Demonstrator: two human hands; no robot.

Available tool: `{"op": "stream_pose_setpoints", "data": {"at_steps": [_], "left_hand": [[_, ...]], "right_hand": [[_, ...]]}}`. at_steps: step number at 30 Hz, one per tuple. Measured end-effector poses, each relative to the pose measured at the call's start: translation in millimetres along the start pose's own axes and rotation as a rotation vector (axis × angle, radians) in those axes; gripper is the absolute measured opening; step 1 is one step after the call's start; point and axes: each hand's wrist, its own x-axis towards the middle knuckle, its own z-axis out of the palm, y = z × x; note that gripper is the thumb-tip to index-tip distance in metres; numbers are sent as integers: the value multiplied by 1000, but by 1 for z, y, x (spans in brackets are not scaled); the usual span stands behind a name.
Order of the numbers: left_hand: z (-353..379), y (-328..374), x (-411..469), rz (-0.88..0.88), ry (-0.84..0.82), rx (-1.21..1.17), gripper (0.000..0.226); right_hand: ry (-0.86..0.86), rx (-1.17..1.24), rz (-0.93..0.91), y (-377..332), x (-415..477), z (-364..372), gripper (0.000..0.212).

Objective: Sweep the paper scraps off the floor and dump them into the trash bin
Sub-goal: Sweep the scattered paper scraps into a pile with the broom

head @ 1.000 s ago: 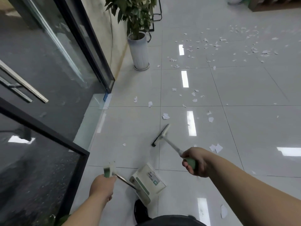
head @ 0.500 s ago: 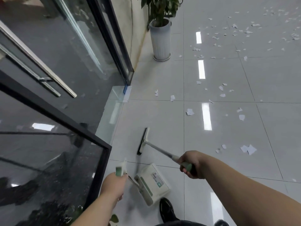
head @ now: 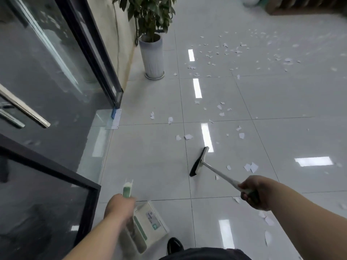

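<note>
Paper scraps [head: 188,136] lie unswept just beyond the broom [head: 199,162], newly swung toward them; right hand [head: 252,193] fingers clamp it, left hand [head: 119,205] fingers the dustpan [head: 150,224].

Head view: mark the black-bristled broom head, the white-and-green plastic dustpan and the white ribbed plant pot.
Black-bristled broom head [head: 199,162], head view, middle of the bar.
White-and-green plastic dustpan [head: 148,222], head view, pan's labelled face.
White ribbed plant pot [head: 153,55], head view, front wall.
</note>
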Motion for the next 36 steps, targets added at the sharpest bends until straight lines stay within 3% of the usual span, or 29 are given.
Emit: {"op": "stream_pose_setpoints", "data": {"at_steps": [5,11,23,30,36], "left_hand": [[11,14,-1,0,4,-39,17],[24,28,-9,75,-35,-57,18],[21,42,-10,101,-53,-211,11],[17,62,-2,89,-68,-256,8],[18,94,20,60,-39,-257,12]], "right_hand": [[97,111,-40,13,2,-44,9],[121,120,-103,10,-16,-33,9],[-173,85,-188,-8,-28,22,18],[-233,-44,-292,-48,-13,48,34],[-255,-77,-298,-119,12,57,27]]}}
